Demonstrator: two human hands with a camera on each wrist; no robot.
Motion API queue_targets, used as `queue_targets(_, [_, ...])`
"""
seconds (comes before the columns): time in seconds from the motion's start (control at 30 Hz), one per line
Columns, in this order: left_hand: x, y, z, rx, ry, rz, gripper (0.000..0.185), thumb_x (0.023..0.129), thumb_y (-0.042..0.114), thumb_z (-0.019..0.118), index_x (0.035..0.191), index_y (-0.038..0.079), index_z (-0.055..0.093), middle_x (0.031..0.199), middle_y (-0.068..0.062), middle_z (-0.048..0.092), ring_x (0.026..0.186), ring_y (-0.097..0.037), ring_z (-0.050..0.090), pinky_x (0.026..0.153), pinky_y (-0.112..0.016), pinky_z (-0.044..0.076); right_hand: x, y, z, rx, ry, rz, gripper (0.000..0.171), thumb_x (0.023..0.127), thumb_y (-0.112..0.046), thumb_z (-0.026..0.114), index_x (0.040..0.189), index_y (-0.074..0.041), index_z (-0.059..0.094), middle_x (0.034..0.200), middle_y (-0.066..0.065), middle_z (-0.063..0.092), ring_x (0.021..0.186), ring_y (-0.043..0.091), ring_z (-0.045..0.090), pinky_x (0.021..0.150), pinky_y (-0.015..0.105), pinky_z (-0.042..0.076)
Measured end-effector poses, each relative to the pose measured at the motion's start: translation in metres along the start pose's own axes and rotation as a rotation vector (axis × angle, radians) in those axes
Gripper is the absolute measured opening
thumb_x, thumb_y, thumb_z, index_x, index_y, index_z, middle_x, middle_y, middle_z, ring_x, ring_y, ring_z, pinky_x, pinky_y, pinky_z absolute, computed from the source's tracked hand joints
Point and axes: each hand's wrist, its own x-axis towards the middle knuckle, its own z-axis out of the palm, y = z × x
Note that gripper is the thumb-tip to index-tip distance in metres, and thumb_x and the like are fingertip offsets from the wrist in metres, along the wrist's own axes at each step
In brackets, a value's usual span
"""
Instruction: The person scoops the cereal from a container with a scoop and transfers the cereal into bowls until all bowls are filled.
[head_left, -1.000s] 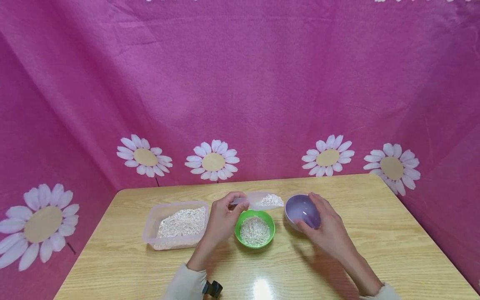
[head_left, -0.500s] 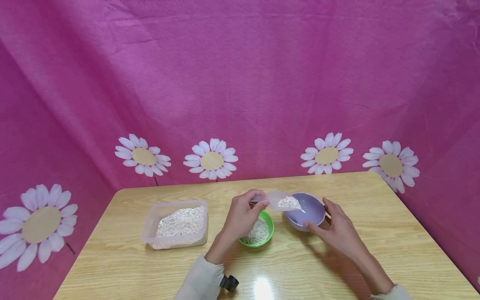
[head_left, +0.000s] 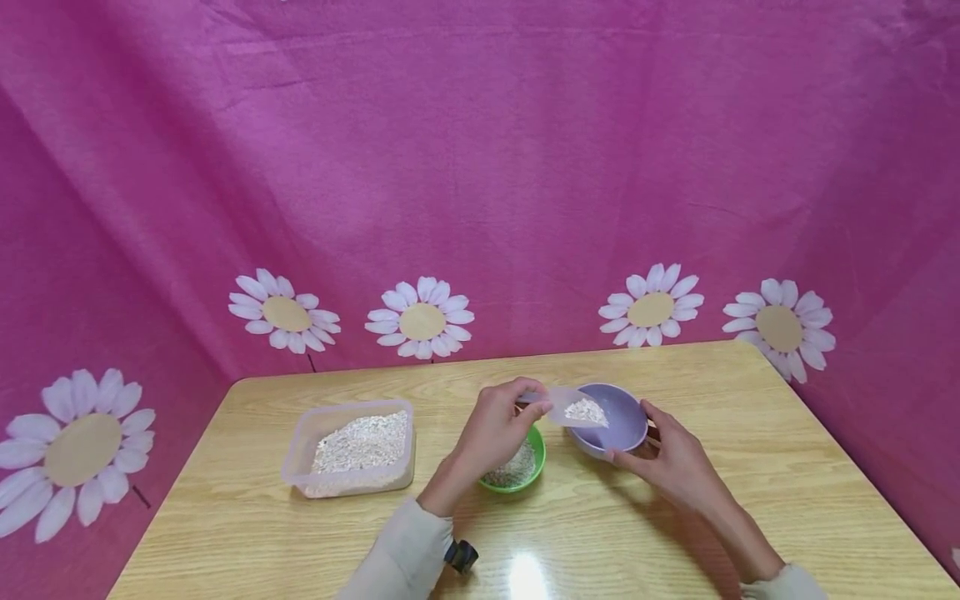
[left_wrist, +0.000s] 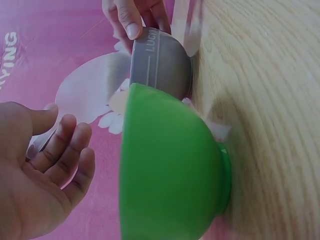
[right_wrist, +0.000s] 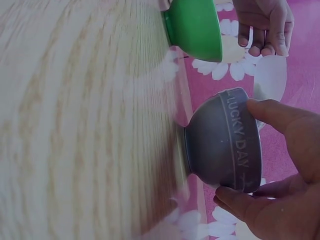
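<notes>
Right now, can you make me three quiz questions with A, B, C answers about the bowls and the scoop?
1. Where is the scoop of grain?
A. over the purple bowl
B. inside the clear tub
C. flat on the table

2. How many bowls stand on the table?
A. one
B. two
C. four

3. What is the right hand doing?
A. lying flat on the table
B. holding the purple bowl by its side
C. gripping the tub

Answers:
1 A, the left hand holds the scoop over the purple bowl's rim.
2 B, there is one purple bowl and one green bowl.
3 B, the thumb and fingers sit on the bowl's wall in the right wrist view.
</notes>
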Motion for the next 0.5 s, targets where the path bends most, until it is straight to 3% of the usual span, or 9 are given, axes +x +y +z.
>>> queue_targets(0.2, [0.008,0.003,-0.002,0.125,-0.052,0.067,0.016,0.106,0.021,0.07,0.114,0.008,0.076,0.108,-0.004,0.08,0.091,-0.008,0.068,0.08,-0.022,0.056,0.001,-0.003,0.0,-0.009,-0.011,0.019,0.105,0.088,-0.035,0.091,0.157,0.019,0.032,0.155,0.045,0.043,0.129,0.058,0.062,0.1,0.055,0.059])
queue_targets(0.37, [0.018,0.014,-0.007,0.279,-0.11,0.156,0.014,0.107,0.022,0.069,0.11,0.01,0.075,0.096,0.0,0.075,0.078,-0.006,0.058,0.07,-0.02,0.049,0.001,-0.003,-0.001,-0.009,-0.016,0.028,0.105,0.089,-0.035,0.09,0.157,0.019,0.031,0.155,0.046,0.043,0.13,0.058,0.061,0.1,0.055,0.059])
queue_targets(0.5, [0.024,0.026,-0.014,0.355,-0.136,0.211,0.015,0.108,0.022,0.067,0.11,0.01,0.075,0.097,0.0,0.075,0.076,-0.005,0.056,0.069,-0.019,0.048,0.0,-0.003,-0.001,0.005,-0.019,0.032,0.106,0.089,-0.035,0.09,0.158,0.02,0.03,0.154,0.046,0.043,0.131,0.058,0.06,0.1,0.054,0.059])
